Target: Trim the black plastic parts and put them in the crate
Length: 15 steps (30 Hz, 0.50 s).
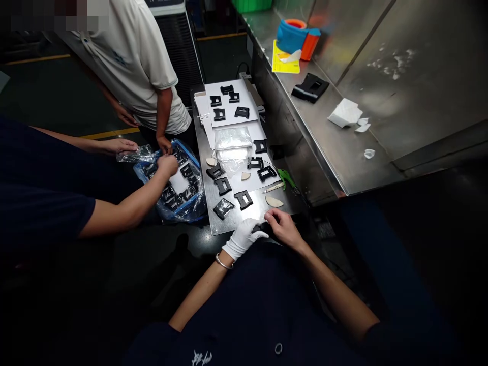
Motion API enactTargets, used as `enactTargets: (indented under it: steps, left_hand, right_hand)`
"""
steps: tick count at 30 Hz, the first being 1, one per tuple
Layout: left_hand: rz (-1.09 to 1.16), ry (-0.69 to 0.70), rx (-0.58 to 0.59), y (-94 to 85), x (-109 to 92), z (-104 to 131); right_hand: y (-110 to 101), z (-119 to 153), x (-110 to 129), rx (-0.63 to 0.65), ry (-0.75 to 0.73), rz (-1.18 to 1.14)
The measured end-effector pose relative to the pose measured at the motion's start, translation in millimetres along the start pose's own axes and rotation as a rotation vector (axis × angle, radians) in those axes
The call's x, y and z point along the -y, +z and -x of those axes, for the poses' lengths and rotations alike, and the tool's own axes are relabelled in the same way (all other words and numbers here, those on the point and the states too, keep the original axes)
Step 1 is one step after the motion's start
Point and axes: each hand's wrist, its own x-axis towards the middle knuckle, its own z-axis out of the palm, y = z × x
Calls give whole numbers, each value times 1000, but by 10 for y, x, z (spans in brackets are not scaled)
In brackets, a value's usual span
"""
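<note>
My left hand point(243, 237), in a white glove, grips a small black plastic part point(257, 229) at the near edge of the metal table; the glove covers most of it. Close on its right, my bare right hand point(285, 230) has thumb and forefinger pinched together. Whatever lies in that pinch is too small to make out. Just beyond my hands are a black plastic frame point(243, 200), a bagged black part point(223, 208) and a beige wedge-shaped pad point(274, 202). A pen-like tool point(273, 188) and a green-handled tool point(286, 179) lie toward the right edge.
Clear plastic bags point(232, 140) and a white sheet point(229, 119) bearing several black frames lie farther back. On the left, two co-workers reach over a blue crate point(196, 168) of wrapped parts. A steel bench point(324, 137) with a blue-and-orange tape dispenser point(292, 38) rises at right.
</note>
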Motion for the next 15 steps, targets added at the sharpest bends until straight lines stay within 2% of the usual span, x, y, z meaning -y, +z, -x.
enactTargets:
  steps: [5, 8, 11, 15]
  left_hand:
    - [-4, -18, -208, -161, 9, 93]
    - [4, 31, -280, -249, -46, 136]
    - [-18, 122, -239, -269, -110, 141]
    - [-122, 264, -67, -255, -117, 93]
  right_hand:
    - [-37, -59, -171, -99, 158, -296]
    - [-29, -60, -223, -66, 221, -412]
    - [-4, -48, -182, -10, 254, -471]
    - [1, -33, -78, 51, 255, -527]
